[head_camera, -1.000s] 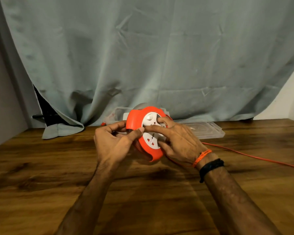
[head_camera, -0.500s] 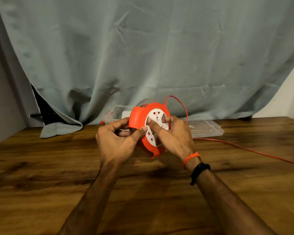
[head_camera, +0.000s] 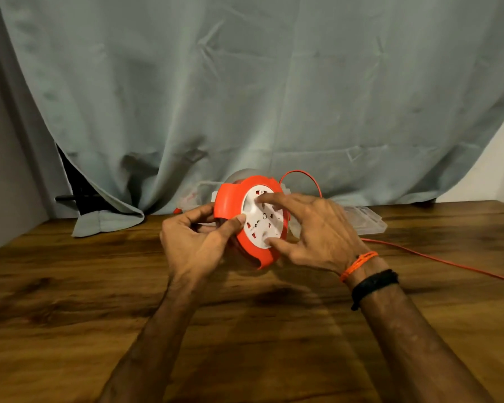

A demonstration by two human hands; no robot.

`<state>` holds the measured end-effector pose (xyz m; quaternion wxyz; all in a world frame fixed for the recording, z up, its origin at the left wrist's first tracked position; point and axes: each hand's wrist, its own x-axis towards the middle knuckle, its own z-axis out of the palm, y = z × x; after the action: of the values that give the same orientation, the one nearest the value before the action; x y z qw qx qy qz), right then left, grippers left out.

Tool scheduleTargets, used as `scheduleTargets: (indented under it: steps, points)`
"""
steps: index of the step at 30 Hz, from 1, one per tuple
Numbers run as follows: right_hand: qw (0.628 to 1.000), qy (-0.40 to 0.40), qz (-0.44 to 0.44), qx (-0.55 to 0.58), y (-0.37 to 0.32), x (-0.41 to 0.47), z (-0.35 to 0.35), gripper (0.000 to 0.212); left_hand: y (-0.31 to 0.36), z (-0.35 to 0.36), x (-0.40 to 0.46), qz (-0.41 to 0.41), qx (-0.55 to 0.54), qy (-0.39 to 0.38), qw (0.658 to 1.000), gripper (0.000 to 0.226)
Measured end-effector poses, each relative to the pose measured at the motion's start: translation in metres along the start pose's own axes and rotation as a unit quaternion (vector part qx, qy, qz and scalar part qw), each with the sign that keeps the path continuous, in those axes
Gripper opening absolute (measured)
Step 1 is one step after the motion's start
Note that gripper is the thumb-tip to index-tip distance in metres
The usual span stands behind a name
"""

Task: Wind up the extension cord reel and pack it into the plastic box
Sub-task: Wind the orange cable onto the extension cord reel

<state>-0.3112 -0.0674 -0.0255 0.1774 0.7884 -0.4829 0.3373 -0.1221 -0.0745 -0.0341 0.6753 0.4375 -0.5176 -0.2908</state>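
Note:
An orange extension cord reel [head_camera: 230, 199] with a white socket face [head_camera: 259, 221] is held upright just above the wooden table. My left hand [head_camera: 198, 237] grips its orange rim, thumb on the front edge. My right hand [head_camera: 314, 231] has its fingertips and thumb spread on the white face. The orange cord [head_camera: 437, 258] loops up behind the reel and trails off to the right across the table. The clear plastic box [head_camera: 198, 193] sits behind the reel, mostly hidden, and its clear lid [head_camera: 364, 218] lies to the right of it.
The wooden table [head_camera: 99, 301] stretches wide in front of me. A grey-green curtain [head_camera: 245, 97] hangs along the back, its hem resting on the table at the left. A dark object [head_camera: 79, 196] shows behind the curtain at the left.
My right hand has turned on the white face, its fingers now spread wider. The cord loop stands up behind the reel, and the trailing cord has shifted on the table.

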Motion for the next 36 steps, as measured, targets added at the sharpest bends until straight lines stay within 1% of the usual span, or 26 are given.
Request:
scheduleTargets:
  steps: [2, 5, 8, 11, 13, 14, 16, 18, 19, 21, 22, 23, 24, 25, 26, 28, 30, 31, 32, 33, 34, 35, 36]
  points:
    - [0.999, -0.037, -0.032, -0.015, -0.001, 0.001, 0.003, 0.064, 0.0, -0.001, 0.002, -0.003, -0.01, 0.001, 1.0, 0.042]
    - [0.996, -0.072, -0.04, -0.038, -0.001, 0.002, 0.006, 0.066, 0.002, -0.003, 0.002, -0.003, -0.014, -0.01, 1.0, 0.039]
    - [0.997, -0.061, -0.043, -0.028, -0.002, 0.001, 0.01, 0.065, 0.003, -0.002, 0.0, -0.009, -0.022, -0.021, 0.999, 0.036]
    - [0.998, -0.014, -0.043, -0.031, -0.007, 0.0, 0.013, 0.06, 0.003, -0.001, -0.002, -0.01, -0.023, -0.022, 0.999, 0.036]
    - [0.999, 0.023, -0.013, -0.019, -0.011, -0.002, 0.014, 0.06, 0.002, 0.0, -0.003, -0.003, -0.016, -0.019, 1.0, 0.035]
    - [0.999, 0.041, 0.022, 0.002, -0.013, -0.003, 0.014, 0.059, 0.002, 0.0, -0.003, 0.004, -0.008, -0.016, 1.0, 0.035]
    - [0.987, 0.061, 0.128, 0.071, -0.023, -0.002, 0.015, 0.057, 0.0, 0.002, -0.003, 0.018, 0.012, -0.016, 1.0, 0.037]
    - [0.956, 0.058, 0.248, 0.145, -0.032, 0.002, 0.019, 0.057, -0.003, 0.004, -0.003, 0.028, 0.034, -0.019, 0.999, 0.043]
    - [0.932, 0.053, 0.308, 0.183, -0.036, 0.005, 0.021, 0.054, -0.004, 0.005, -0.003, 0.033, 0.042, -0.021, 0.998, 0.046]
    - [0.862, 0.04, 0.412, 0.292, -0.038, 0.008, 0.024, 0.041, -0.005, 0.006, -0.004, 0.039, 0.054, -0.027, 0.997, 0.049]
    - [0.818, 0.032, 0.447, 0.361, -0.039, 0.008, 0.023, 0.037, -0.005, 0.006, -0.004, 0.038, 0.06, -0.029, 0.997, 0.049]
    - [0.776, 0.025, 0.472, 0.417, -0.04, 0.008, 0.022, 0.038, -0.006, 0.007, -0.004, 0.036, 0.063, -0.028, 0.997, 0.048]
    - [0.749, 0.022, 0.485, 0.451, -0.04, 0.008, 0.02, 0.04, -0.007, 0.007, -0.003, 0.034, 0.063, -0.026, 0.997, 0.047]
    - [0.74, 0.022, 0.486, 0.464, -0.039, 0.008, 0.02, 0.042, -0.008, 0.007, -0.003, 0.029, 0.058, -0.023, 0.998, 0.046]
    - [0.744, 0.021, 0.481, 0.464, -0.038, 0.008, 0.019, 0.045, -0.008, 0.006, -0.002, 0.023, 0.054, -0.02, 0.998, 0.045]
    - [0.775, 0.004, 0.453, 0.441, -0.038, 0.009, 0.018, 0.048, -0.005, 0.004, -0.002, 0.013, 0.046, -0.016, 0.999, 0.044]
    - [0.823, -0.01, 0.411, 0.392, -0.036, 0.011, 0.015, 0.047, -0.002, 0.002, -0.001, 0.005, 0.037, -0.012, 0.999, 0.044]
    - [0.855, 0.0, 0.384, 0.349, -0.033, 0.011, 0.013, 0.046, -0.002, 0.0, 0.0, -0.002, 0.03, -0.01, 0.999, 0.044]
    - [0.894, 0.022, 0.348, 0.282, -0.029, 0.01, 0.011, 0.044, -0.002, 0.0, 0.0, -0.009, 0.023, -0.008, 1.0, 0.045]
    - [0.933, 0.043, 0.298, 0.2, -0.024, 0.008, 0.009, 0.042, -0.003, -0.001, 0.001, -0.014, 0.019, -0.005, 1.0, 0.045]
    - [0.963, 0.056, 0.233, 0.127, -0.02, 0.006, 0.007, 0.043, -0.003, -0.001, 0.002, -0.015, 0.018, -0.003, 1.0, 0.044]
    - [0.981, 0.054, 0.167, 0.077, -0.017, 0.004, 0.005, 0.046, -0.003, -0.002, 0.003, -0.014, 0.019, -0.002, 1.0, 0.043]
    - [0.992, 0.037, 0.11, 0.044, -0.015, 0.003, 0.005, 0.05, -0.003, -0.002, 0.003, -0.013, 0.021, -0.001, 1.0, 0.042]
